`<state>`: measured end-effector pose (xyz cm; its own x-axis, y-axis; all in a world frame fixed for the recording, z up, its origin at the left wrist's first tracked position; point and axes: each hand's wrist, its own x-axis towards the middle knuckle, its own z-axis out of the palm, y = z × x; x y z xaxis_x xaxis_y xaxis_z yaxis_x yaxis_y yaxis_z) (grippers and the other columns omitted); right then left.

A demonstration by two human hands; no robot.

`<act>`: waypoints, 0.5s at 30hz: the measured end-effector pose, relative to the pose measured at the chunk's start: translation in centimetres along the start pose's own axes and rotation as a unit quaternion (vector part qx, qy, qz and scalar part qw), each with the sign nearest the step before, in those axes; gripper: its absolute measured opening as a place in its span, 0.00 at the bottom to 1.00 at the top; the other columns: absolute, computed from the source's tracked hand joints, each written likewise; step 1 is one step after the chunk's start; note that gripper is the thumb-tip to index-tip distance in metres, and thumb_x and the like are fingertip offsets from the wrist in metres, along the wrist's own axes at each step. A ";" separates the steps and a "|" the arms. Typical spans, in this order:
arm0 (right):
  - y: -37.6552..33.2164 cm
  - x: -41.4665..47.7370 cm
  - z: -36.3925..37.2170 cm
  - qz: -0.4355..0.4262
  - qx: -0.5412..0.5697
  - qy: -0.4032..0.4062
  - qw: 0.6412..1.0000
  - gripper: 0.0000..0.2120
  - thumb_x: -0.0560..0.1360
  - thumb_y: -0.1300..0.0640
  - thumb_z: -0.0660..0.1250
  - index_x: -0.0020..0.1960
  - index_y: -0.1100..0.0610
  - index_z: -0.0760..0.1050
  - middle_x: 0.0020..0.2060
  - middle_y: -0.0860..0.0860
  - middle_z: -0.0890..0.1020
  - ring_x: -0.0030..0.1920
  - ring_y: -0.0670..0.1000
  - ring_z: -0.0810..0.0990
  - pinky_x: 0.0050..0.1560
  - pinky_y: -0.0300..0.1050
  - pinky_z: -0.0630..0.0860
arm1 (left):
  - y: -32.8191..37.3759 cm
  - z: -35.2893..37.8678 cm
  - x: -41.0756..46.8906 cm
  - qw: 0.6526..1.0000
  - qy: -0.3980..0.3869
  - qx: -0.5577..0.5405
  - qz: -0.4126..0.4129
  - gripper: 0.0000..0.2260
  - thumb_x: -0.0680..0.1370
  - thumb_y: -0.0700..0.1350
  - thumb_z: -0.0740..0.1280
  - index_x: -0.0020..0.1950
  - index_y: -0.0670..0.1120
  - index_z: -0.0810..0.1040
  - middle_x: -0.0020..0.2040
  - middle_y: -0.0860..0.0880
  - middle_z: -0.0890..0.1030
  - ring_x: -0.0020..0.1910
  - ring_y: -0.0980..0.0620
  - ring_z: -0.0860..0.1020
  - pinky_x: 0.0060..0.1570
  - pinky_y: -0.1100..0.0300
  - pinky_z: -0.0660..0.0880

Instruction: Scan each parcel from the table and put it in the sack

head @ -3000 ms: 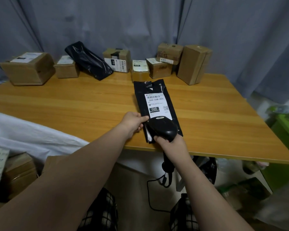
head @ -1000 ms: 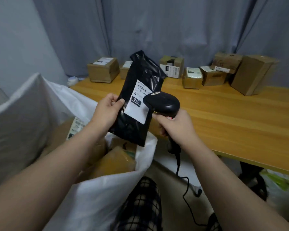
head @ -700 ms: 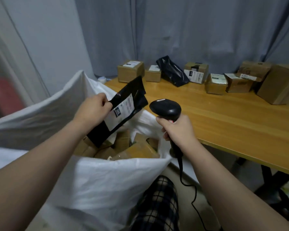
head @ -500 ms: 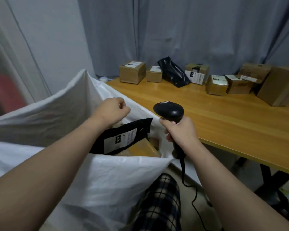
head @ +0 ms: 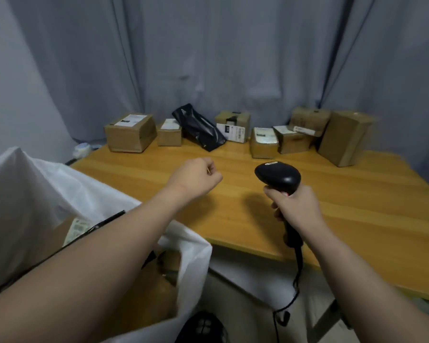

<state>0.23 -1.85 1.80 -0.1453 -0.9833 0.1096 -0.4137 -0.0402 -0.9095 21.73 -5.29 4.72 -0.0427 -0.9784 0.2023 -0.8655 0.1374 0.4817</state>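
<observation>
**Left hand free over the table, scanner in the right**

The left hand (head: 196,175) is hovering above the middle of the table (head: 357,206), seen from the back, with its fingers curled in. Nothing is showing in its grasp. The right hand (head: 295,206) is wrapping around the handle of a black scanner (head: 278,178), holding it upright over the table's near edge with the head tipping forward. The scanner's cable (head: 297,280) is hanging below that edge.

A row of cardboard boxes (head: 130,132) is sitting along the table's far edge, against the grey curtain (head: 233,58). A black bag (head: 198,127) is leaning among the boxes, towards the row's left end. The tallest box (head: 344,137) is standing at the right end.

The white sack (head: 22,194) is standing open off the table's near left corner, under the left forearm. Brown parcels (head: 144,293) are lying inside it. A thin black edge (head: 104,220) is showing there too, but I cannot tell what it belongs to.
</observation>
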 end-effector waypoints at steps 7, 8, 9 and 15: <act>1.9 10.4 -5.9 0.054 0.063 0.077 0.994 0.12 0.73 0.52 0.71 0.40 0.61 0.79 0.32 0.59 0.82 0.32 0.57 0.81 0.41 0.53 0.80 | 5.0 9.0 13.8 0.998 -0.034 0.031 0.047 0.17 0.76 0.53 0.66 0.61 0.46 0.74 0.59 0.46 0.78 0.57 0.45 0.76 0.55 0.52 0.75; 2.3 11.8 -6.3 0.059 0.064 0.078 0.993 0.13 0.73 0.51 0.71 0.40 0.62 0.79 0.32 0.59 0.82 0.32 0.57 0.81 0.42 0.53 0.80 | 5.5 10.3 15.6 0.997 -0.040 0.047 0.049 0.20 0.76 0.54 0.67 0.64 0.45 0.73 0.62 0.45 0.76 0.59 0.45 0.74 0.57 0.51 0.74; 2.7 13.1 -6.5 0.065 0.064 0.076 0.993 0.14 0.73 0.51 0.71 0.40 0.63 0.79 0.32 0.59 0.82 0.32 0.57 0.81 0.43 0.53 0.79 | 6.0 11.5 17.3 0.996 -0.047 0.064 0.046 0.23 0.76 0.55 0.66 0.67 0.45 0.71 0.65 0.44 0.73 0.62 0.44 0.73 0.59 0.50 0.73; 5.8 20.0 -7.5 0.122 0.129 0.052 0.983 0.11 0.74 0.53 0.71 0.43 0.61 0.77 0.29 0.56 0.79 0.29 0.54 0.78 0.35 0.48 0.78 | 8.1 16.8 26.8 0.987 -0.062 0.144 -0.019 0.34 0.76 0.65 0.61 0.77 0.50 0.57 0.76 0.42 0.57 0.73 0.39 0.59 0.68 0.44 0.64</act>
<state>-11.81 -20.40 1.72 -0.3088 -0.9463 -0.0958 -0.1151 0.1371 -0.9839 5.19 -32.96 -0.35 -0.0531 -0.9958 0.0744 -0.9729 0.0684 0.2208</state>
